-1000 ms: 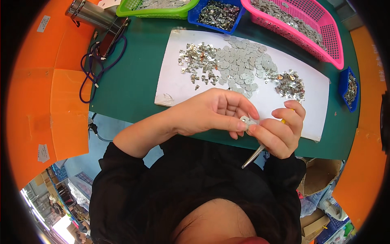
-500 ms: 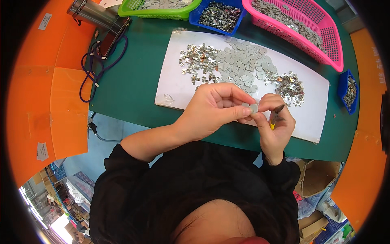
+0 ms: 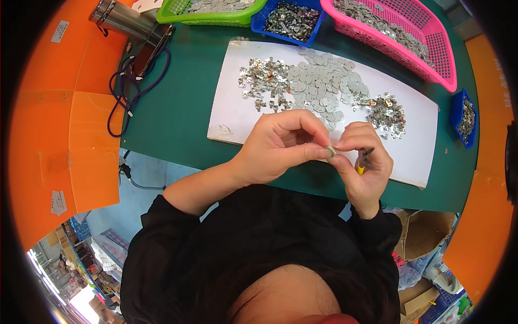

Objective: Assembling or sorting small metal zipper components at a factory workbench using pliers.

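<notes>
Gripping a small pale piece (image 3: pixel 331 152) between thumb and forefinger of the left hand (image 3: pixel 286 141). Meeting the same piece from three o'clock with thumb and forefinger of the right hand (image 3: pixel 372 162), while also clasping yellow-handled pliers (image 3: pixel 361 169) in that palm. Apparently working on one single piece; being unable to tell its state of completion behind the fingertips.

Judging by the loose stock, leaving plenty to handle: facing flat grey plates (image 3: pixel 321 81) at twelve o'clock, glinting clips (image 3: pixel 264 81) at half past ten and a second glinting heap (image 3: pixel 386 113) at two, spread over a white board (image 3: pixel 229 102). Being unable to sort finished from waiting parts.

Working over a green table (image 3: pixel 183 102), ringed by a filled green basket (image 3: pixel 208 19) towards eleven, a blue tray (image 3: pixel 256 22) nearer twelve, a pink basket (image 3: pixel 377 49) at one and a small blue tray (image 3: pixel 455 116) near three.

Sitting between orange panels (image 3: pixel 48 124) at nine and three, with a steel flask (image 3: pixel 121 20) standing at ten, an open carton (image 3: pixel 426 237) at four and cluttered shelving (image 3: pixel 81 254) at eight.
</notes>
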Tool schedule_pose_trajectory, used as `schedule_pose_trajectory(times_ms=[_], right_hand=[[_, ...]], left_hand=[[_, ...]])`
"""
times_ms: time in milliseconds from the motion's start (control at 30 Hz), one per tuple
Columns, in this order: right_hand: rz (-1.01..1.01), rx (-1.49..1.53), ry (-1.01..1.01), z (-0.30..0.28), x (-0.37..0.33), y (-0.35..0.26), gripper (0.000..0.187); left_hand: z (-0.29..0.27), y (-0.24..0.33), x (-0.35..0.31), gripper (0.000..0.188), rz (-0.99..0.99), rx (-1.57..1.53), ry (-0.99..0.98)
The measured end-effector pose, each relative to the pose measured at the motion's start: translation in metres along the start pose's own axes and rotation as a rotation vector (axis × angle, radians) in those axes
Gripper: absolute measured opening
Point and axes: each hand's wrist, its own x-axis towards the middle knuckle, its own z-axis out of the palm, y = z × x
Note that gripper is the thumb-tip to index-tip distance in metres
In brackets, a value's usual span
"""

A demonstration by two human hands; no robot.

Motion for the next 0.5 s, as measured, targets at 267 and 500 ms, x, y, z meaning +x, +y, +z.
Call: schedule_pose_trajectory(times_ms=[267,500], right_hand=[[0.119,0.293,-0.089,-0.003,0.001,0.000,0.019],[0.232,0.262,-0.150,-0.005,0.002,-0.005,0.019]], left_hand=[[-0.015,-0.004,0.000,0.016,0.402,0.513,-0.136],[-0.027,0.001,0.009,0.022,0.872,0.899,-0.329]])
